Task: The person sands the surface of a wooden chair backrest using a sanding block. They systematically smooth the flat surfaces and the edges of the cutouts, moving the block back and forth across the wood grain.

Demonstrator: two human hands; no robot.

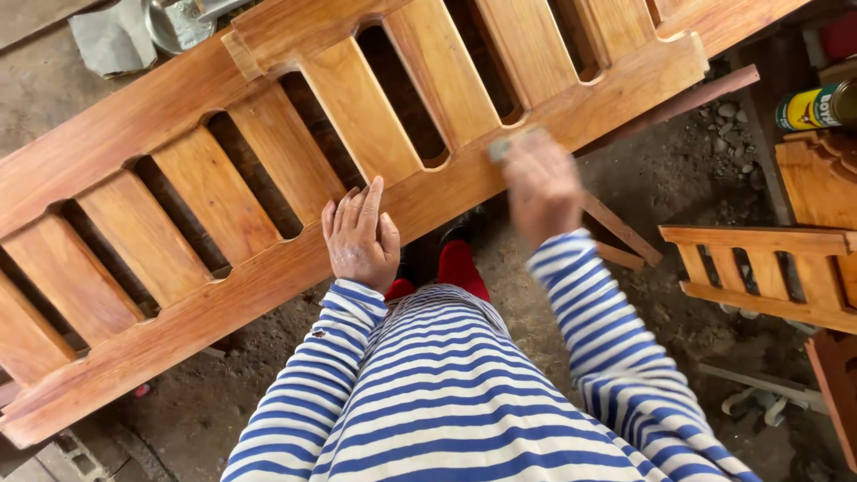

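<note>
A long slatted panel of orange-brown wood [268, 268] lies slantwise in front of me, with several flat slats between two rails. My left hand [361, 237] rests flat, fingers together, on the near rail. My right hand [541, 185] is blurred with motion over the same rail further right. It grips a small grey pad or block [505, 145] pressed to the wood. Blue-and-white striped sleeves cover both my arms.
A smaller slatted wooden piece [759, 272] stands at the right, with more carved wood [817, 178] behind it. A yellow-and-green can [817, 105] lies at the upper right. Loose sticks [620, 230] and stones lie on the dirt floor. A metal bowl [178, 22] sits top left.
</note>
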